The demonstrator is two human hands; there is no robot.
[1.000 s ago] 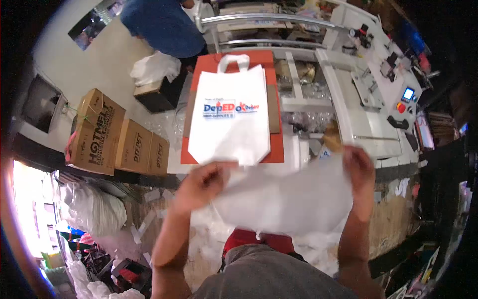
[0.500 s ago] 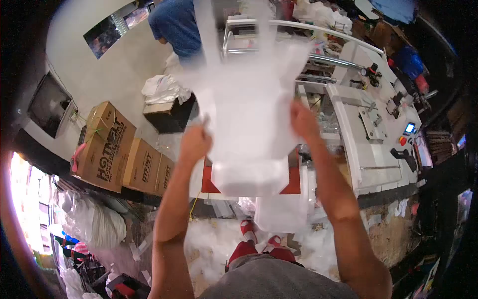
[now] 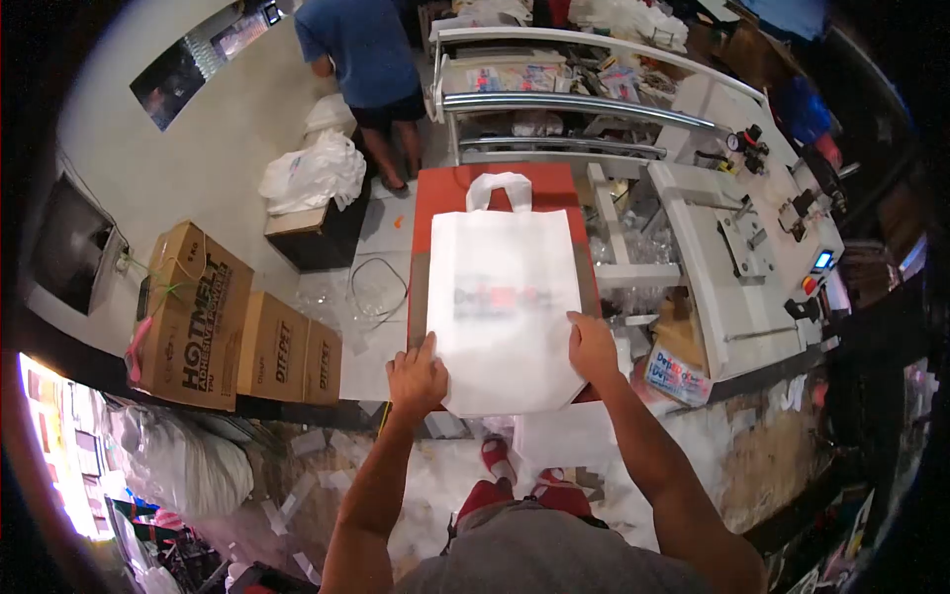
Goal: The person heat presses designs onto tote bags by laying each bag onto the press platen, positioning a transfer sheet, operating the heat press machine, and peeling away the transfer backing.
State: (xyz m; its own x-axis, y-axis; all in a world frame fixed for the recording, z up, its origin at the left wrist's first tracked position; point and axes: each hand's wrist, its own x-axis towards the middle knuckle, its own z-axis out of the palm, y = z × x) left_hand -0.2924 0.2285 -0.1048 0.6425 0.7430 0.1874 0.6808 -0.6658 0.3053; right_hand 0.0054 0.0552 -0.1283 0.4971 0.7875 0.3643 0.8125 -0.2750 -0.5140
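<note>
A white handled bag (image 3: 507,346) lies flat on the red platen (image 3: 435,188), its loop handle at the far end. Blurred dark and red print crosses its middle. At the lower left edge of the bag, my left hand (image 3: 416,381) has its fingers closed on the material. My right hand (image 3: 596,351) grips the opposite edge, a little higher up. The fingertips under the bag are hidden.
White machine frame with metal rollers (image 3: 594,111) stands beyond the platen; its control side (image 3: 752,287) is at right. Cardboard boxes (image 3: 198,317) stand at left. A person in a blue shirt (image 3: 361,49) stands behind. A printed bag (image 3: 678,374) hangs at right.
The white bag has come down from the air onto the red platen, and its handle now shows. Both hands have lowered with it. The person behind is in fuller view.
</note>
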